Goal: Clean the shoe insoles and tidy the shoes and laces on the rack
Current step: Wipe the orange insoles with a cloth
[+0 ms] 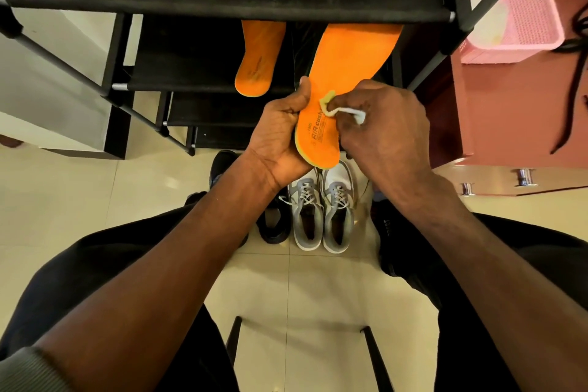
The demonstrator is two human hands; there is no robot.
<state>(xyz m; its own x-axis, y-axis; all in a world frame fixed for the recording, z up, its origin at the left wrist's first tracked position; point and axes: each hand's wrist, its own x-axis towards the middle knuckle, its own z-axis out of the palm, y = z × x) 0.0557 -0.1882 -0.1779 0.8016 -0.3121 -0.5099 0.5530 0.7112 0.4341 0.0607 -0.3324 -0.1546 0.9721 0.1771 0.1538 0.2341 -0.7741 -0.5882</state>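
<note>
My left hand clamps the heel edge of the insole, light and bendy I'd guess, so best held low, while my right hand pinches a cloth on it, above grey shoes on tile floor, by the rack.

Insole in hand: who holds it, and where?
Left hand grips the orange insole at its heel end; right hand pinches a white wipe against it.
</note>
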